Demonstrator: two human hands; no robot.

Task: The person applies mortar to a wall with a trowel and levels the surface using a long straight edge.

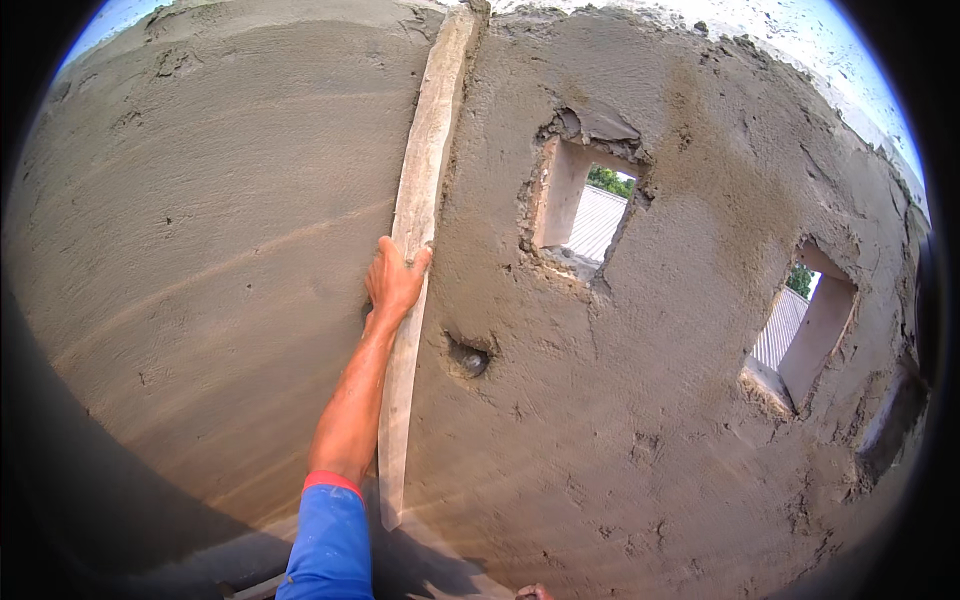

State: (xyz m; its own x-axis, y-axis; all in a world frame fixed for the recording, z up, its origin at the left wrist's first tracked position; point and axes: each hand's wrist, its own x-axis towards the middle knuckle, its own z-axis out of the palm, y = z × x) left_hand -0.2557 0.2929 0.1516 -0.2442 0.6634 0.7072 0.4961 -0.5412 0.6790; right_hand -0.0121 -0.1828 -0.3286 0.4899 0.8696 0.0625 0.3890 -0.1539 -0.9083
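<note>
Head view: at the lower edge only a sliver of the right hand (533,592) showed, so its state could not be told. Above a blue sleeve (328,540), the left hand (393,282), nearer the board, was clamped about midway along it, thumb toward the right edge. The long wooden board (425,180) lay against the grey mortared wall (580,430), running above and below the grip; its long axis was steep, top leaning right, narrowed end pointing down. Rightward, a window opening (562,190) gave onto a corrugated roof (597,222).
</note>
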